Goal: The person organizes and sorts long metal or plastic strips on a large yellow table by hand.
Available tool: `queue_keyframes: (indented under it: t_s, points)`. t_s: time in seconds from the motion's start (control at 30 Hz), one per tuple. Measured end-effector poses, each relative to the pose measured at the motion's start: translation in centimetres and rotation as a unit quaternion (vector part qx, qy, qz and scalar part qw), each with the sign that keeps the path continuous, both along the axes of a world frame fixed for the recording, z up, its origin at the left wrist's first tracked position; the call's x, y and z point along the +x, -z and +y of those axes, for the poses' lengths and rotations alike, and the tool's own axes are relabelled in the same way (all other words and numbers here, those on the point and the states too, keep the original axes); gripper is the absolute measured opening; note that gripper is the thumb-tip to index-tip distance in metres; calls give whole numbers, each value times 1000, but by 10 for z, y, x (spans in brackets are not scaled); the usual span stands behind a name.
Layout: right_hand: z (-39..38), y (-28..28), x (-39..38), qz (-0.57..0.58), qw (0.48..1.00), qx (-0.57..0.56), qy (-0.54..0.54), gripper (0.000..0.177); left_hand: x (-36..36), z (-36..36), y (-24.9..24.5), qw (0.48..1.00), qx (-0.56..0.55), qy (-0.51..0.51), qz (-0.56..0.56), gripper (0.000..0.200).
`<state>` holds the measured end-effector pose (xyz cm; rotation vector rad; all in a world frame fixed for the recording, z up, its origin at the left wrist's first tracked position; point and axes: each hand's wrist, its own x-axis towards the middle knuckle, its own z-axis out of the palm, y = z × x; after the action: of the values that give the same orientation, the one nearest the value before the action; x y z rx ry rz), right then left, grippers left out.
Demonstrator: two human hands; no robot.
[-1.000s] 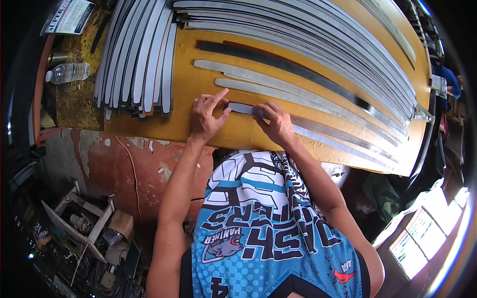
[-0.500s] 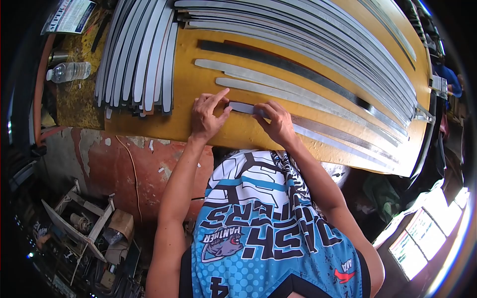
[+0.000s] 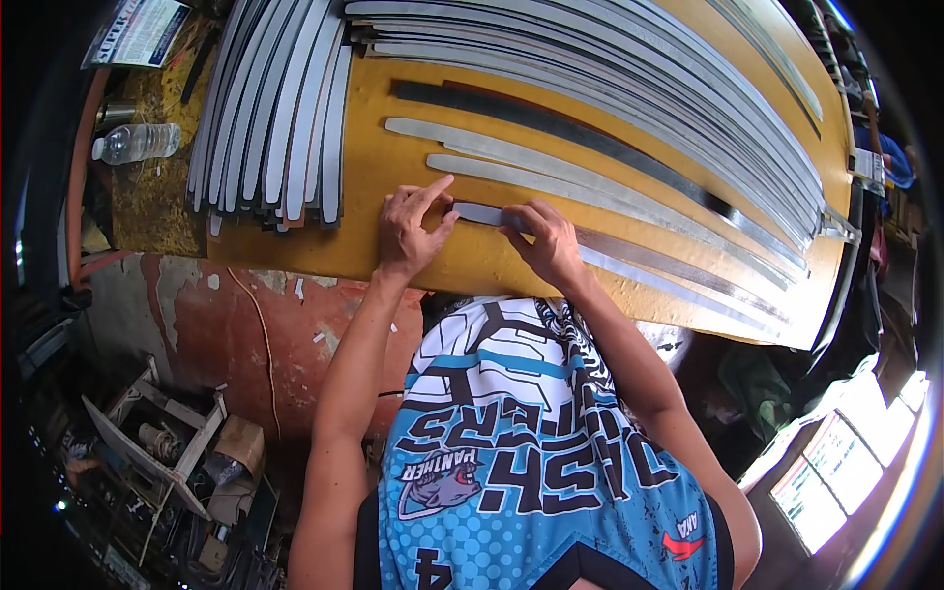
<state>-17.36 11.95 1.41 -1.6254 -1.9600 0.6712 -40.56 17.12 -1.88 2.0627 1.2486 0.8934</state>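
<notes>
A long grey metal strip [image 3: 678,270] lies along the near edge of the yellow table [image 3: 374,147]. My left hand [image 3: 411,228] rests at the strip's left end, with the thumb and a raised forefinger touching its tip. My right hand [image 3: 547,243] presses down on the same strip a little to the right, fingers curled over it. Two more loose strips [image 3: 551,167] lie just beyond my hands, and a dark strip [image 3: 551,123] beyond those.
A stack of grey strips [image 3: 275,108] lies at the table's left, a larger fanned pile [image 3: 629,59] across the back. A water bottle [image 3: 133,145] and a printed sheet [image 3: 138,31] sit far left. Below the table are a red floor and a cluttered crate [image 3: 162,442].
</notes>
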Motion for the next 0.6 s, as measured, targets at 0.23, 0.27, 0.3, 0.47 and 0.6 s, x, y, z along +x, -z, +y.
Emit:
queue_keyframes:
  t_s: [0.23,0.27,0.3,0.47,0.6]
  points:
    - [0,2,1,11,1000,-4,-1,20,-1,1,1,1000,-9,1,-10,62]
    - [0,3,1,10,1000,-4,-1,20,-2,1,1,1000,-8,4,-6,62]
    - [0,3,1,9,1000,-4,0,19,-2,1,1,1000,-6,8,-2,63]
    - [0,1,1,6,1000,0,0,19,3,1,1,1000,5,-10,2,58]
    - [0,2,1,7,1000,-1,-3,20,10,0,-2,999,0,-40,17,48]
